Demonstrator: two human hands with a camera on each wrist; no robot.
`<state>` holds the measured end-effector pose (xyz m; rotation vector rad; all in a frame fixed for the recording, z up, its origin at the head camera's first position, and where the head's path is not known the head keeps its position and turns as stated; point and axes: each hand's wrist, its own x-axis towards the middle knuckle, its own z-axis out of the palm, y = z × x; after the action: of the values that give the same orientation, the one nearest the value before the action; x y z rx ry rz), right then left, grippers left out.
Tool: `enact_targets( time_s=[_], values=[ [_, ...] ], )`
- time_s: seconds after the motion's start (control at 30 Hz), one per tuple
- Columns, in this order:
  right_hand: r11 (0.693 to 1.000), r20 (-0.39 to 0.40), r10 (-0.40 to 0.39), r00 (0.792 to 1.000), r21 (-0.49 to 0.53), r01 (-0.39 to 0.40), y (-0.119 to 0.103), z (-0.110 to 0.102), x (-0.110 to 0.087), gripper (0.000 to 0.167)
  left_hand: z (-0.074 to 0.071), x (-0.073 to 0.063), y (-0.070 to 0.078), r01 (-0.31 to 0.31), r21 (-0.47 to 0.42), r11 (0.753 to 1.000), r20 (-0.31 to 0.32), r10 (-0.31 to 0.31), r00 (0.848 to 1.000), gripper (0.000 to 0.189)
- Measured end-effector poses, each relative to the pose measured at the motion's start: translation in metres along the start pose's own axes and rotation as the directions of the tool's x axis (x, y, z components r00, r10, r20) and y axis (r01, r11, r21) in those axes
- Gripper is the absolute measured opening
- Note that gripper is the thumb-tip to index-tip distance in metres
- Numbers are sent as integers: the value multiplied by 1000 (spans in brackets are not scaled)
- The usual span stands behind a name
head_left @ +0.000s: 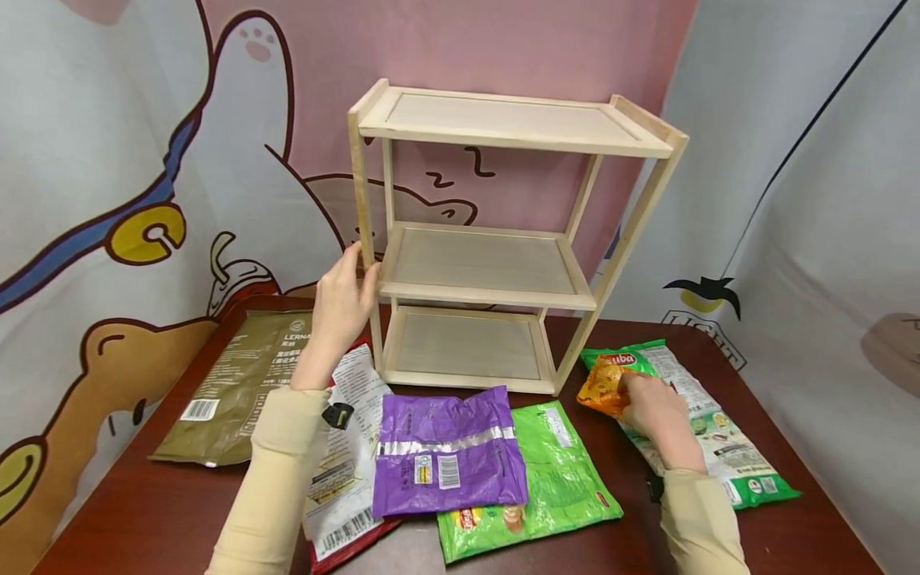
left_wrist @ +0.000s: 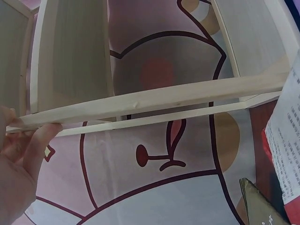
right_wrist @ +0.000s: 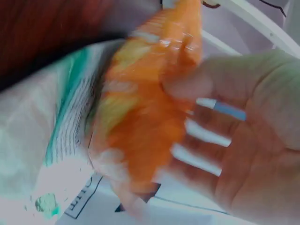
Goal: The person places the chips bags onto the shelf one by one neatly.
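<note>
Head view: the left hand (head_left: 343, 302) grips the wooden rack (head_left: 481, 262) by its left front post (head_left: 361, 192); right of the rack, the right hand (head_left: 657, 411) pinches an orange packet (head_left: 600, 387). Left wrist: that post is clasped. Right wrist: the packet, blurred, is held.

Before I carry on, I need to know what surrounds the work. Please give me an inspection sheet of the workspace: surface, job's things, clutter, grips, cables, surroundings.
Surface: dark red-brown table.
Job's things: three-tier wooden rack, standing on the table; orange bag, in hand.
Clutter: brown bag and white bag on the left; purple bag partly over a light-green bag in front; green-white bag on the right.
Left grip: holds a rack post.
Right grip: pinches the orange bag; blurred in the wrist view.
Cables: nothing seen.
Surroundings: cartoon-printed backdrop.
</note>
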<state>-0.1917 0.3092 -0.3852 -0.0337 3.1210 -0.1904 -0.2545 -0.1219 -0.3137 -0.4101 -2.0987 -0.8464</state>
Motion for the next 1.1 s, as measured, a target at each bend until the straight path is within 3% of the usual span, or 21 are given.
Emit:
enact_targets(
  time_s=[0.13, 0.3, 0.43, 0.53, 0.6, 0.7, 0.87, 1.03, 1.1],
  values=[
    [998, -76, -47, 996, 26, 49, 3, -1, -2, 13, -1, 0, 0, 4, 6, 1000, -4, -4, 1000, 34],
    [999, -97, 34, 995, 30, -31, -6, 7, 0, 15, -1, 0, 0, 1, 6, 1000, -1, -1, 1000, 34],
    [981, -61, 195, 979, 27, -193, -21, 13, 6, 44, 0, 0, -1, 1, 3, 1000, 4, -1, 1000, 34],
    [947, 16, 320, 947, -1, -320, -31, 14, 14, 71, 1, -1, -2, 3, 2, 1000, 6, -3, 1000, 34],
    [929, 59, 370, 927, -26, -369, -37, 14, 20, 83, 1, -1, -1, 3, 4, 1000, 3, -3, 1000, 34],
    [921, 79, 389, 918, -72, -384, -43, 16, 27, 92, 1, -1, 0, 3, 8, 1000, -2, -3, 1000, 34],
    [910, 39, 393, 919, -157, -383, -43, 21, 36, 83, 2, 0, 0, 4, 1, 1000, 12, -4, 1000, 34],
    [925, -40, 353, 935, -131, -356, -34, 24, 40, 34, 3, 0, -1, 5, 0, 1000, 7, -5, 1000, 34],
    [936, -72, 329, 941, -105, -336, -32, 23, 39, 24, 2, 0, -2, 1, -1, 1000, -2, -1, 1000, 33]
  ],
)
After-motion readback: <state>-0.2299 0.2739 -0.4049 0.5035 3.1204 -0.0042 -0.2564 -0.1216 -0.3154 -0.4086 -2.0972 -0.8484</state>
